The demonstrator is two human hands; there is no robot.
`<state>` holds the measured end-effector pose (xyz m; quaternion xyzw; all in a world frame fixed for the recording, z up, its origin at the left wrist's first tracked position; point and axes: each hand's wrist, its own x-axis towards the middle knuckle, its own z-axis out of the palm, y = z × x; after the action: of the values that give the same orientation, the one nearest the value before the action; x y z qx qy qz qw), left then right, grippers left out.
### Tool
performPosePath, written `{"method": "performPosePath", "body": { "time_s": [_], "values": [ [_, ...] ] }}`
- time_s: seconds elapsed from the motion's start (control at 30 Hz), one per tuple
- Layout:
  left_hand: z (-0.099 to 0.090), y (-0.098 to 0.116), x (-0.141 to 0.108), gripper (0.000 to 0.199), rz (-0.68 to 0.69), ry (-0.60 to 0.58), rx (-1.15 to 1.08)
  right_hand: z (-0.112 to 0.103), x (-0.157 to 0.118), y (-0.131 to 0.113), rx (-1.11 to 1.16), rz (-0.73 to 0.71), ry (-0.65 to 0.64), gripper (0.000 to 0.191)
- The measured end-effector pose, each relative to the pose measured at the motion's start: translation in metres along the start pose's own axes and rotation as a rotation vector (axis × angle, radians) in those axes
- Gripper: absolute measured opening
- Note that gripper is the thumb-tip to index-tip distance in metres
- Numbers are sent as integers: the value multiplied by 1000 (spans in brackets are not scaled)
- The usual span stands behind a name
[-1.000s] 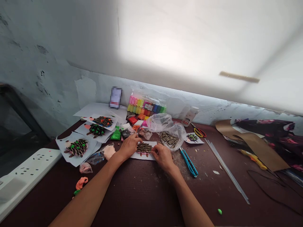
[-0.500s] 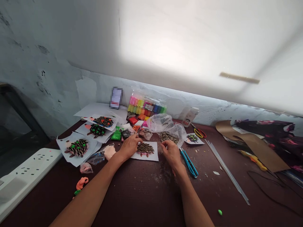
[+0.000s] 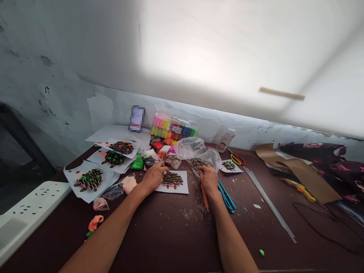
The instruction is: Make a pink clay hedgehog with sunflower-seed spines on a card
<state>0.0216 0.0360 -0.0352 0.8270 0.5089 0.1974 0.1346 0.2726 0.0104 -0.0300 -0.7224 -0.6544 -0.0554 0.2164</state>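
A white card (image 3: pixel 182 185) bears a hedgehog shape (image 3: pixel 173 179) covered in dark striped seeds, with small brown feet. My left hand (image 3: pixel 154 176) rests over the card's left edge, fingers bent at the hedgehog's head; what they touch is hidden. At the seed pile (image 3: pixel 196 165) in a clear plastic bag (image 3: pixel 212 158), my right hand (image 3: pixel 209 179) has its fingers pinched together; anything between them is too small to make out. An orange tool (image 3: pixel 204 199) lies beside that hand, and a teal cutter (image 3: pixel 226 197) lies to its right.
Finished seed hedgehogs on paper (image 3: pixel 90 179) lie at the left, near a white power strip (image 3: pixel 34 204). Coloured clay packs (image 3: pixel 173 129), a phone (image 3: pixel 137 118) and a bottle (image 3: pixel 226 140) stand behind. Scissors (image 3: pixel 237 159), clear sticks (image 3: pixel 270 204) and a yellow glue gun (image 3: pixel 300 189) lie right.
My right hand has shifted right and onto the edge of the seed pile, uncovering the orange tool. My left hand stays at the card. The whole view has shifted slightly.
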Motion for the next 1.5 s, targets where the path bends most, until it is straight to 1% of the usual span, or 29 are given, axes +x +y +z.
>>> {"method": "performPosePath", "body": {
  "time_s": [0.1, 0.2, 0.3, 0.43, 0.6, 0.7, 0.8, 0.93, 1.2, 1.3, 1.4, 1.43, 1.5],
  "values": [
    [0, 0, 0, 35, 7, 0, -4, 5, 5, -4, -35, -35, 12, 23],
    [0, 0, 0, 35, 3, -2, 0, 5, 6, -9, -58, -12, -50, 21],
    [-1, 1, 0, 36, 0, -5, -1, 0, 4, -13, -52, 4, -100, 20],
    [-3, 3, -1, 36, -2, -15, 12, -6, 2, -16, -50, 1, -107, 21],
    [-4, 3, 0, 36, -8, -31, 28, -6, 2, -16, -22, 33, -121, 20],
    [-3, 2, 0, 36, -8, -36, 26, -6, 3, -16, -12, 54, -105, 25],
    [-2, 2, 0, 36, -9, -22, 21, -5, 4, -16, -35, 52, -140, 28],
    [-3, 2, -1, 36, -10, -11, 13, -6, 3, -15, -63, 53, -171, 21],
    [-3, 3, -1, 35, -9, -15, 19, -6, 3, -10, -106, 45, -147, 11],
    [-3, 3, -1, 36, -12, -10, 10, -8, 2, -5, -26, 14, -44, 12],
    [-3, 3, -1, 35, -12, -14, 9, -11, 1, -4, 197, 7, 79, 18],
    [-3, 3, -1, 35, -10, -14, 10, -12, 0, -4, 299, 20, 90, 20],
    [-2, 2, 0, 36, -5, -11, 11, -13, -3, -7, 494, 47, 59, 24]
  ]
}}
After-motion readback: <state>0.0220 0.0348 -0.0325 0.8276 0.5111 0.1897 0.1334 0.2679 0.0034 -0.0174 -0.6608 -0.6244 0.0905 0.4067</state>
